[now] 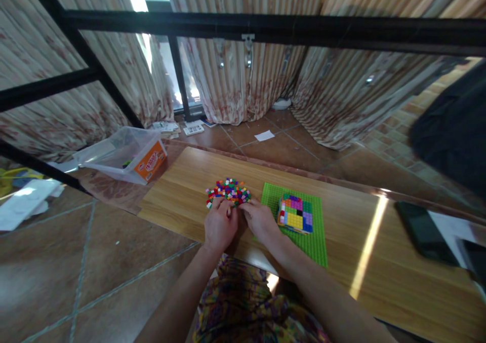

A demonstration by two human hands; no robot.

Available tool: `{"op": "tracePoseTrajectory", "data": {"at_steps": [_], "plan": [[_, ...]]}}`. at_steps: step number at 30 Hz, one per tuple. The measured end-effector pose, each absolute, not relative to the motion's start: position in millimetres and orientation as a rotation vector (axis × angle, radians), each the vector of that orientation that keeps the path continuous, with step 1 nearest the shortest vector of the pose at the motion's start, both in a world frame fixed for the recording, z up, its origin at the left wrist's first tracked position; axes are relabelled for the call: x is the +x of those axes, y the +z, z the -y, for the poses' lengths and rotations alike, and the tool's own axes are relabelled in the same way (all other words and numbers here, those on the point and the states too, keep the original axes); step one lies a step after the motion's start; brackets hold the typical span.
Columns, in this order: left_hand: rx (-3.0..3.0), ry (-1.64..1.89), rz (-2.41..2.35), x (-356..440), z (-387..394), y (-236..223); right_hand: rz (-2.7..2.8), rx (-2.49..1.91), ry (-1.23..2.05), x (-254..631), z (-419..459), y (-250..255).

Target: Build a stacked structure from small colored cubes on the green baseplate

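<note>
A heap of small multicoloured toy bricks (pixel 229 191) lies on the wooden tabletop. At its near edge is my left hand (pixel 220 225), its fingers curled in and closed; whatever they pinch is too small to make out. My right hand (pixel 261 220) reaches the heap's near right side with thumb and fingers drawn together, and their tips are partly hidden among the bricks. Just right of that hand, a block built of colourful bricks (pixel 295 214) sits on a green studded baseplate (pixel 317 246). My right forearm passes over the plate's near left corner.
A clear plastic bin (pixel 108 153) with an orange label stands left of the wooden table (pixel 182 181). On the table's right lie a dark phone-like slab (pixel 425 234) and white paper (pixel 450 234). Beyond are a black metal frame (pixel 266 29), curtains and papers on the tiled floor.
</note>
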State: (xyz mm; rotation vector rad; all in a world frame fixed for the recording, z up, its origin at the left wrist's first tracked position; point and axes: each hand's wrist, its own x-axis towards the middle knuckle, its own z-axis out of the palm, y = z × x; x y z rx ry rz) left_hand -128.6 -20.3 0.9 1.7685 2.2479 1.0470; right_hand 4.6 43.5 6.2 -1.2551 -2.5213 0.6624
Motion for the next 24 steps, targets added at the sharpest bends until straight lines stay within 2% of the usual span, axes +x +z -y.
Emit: {"op": "tracePoseTrajectory", "data": {"at_steps": [4,6,9,12,19,24], "plan": [[1.726,1.174,-2.144,-131.4,22.3,1.9,2.072,-1.232,0.904,10.1,-36.9,0.7],[1.761,1.18,-2.097,-130.5,25.4,0.4,1.753,-1.209,1.134,13.3,-31.3,2.4],[1.887,1.164,-2.052,-127.0,30.1,-3.7,1.236,-1.123,1.52,21.6,-23.0,15.1],[2.049,1.135,-2.062,-123.6,31.6,-9.4,0.934,-1.011,1.697,34.9,-17.2,38.5],[2.258,1.131,-2.091,-121.4,26.8,-20.4,0.877,-0.963,1.692,63.9,-13.8,66.5],[2.301,1.137,-2.072,-123.4,25.0,-22.5,1.183,-1.131,1.324,86.0,-27.7,51.0]]}}
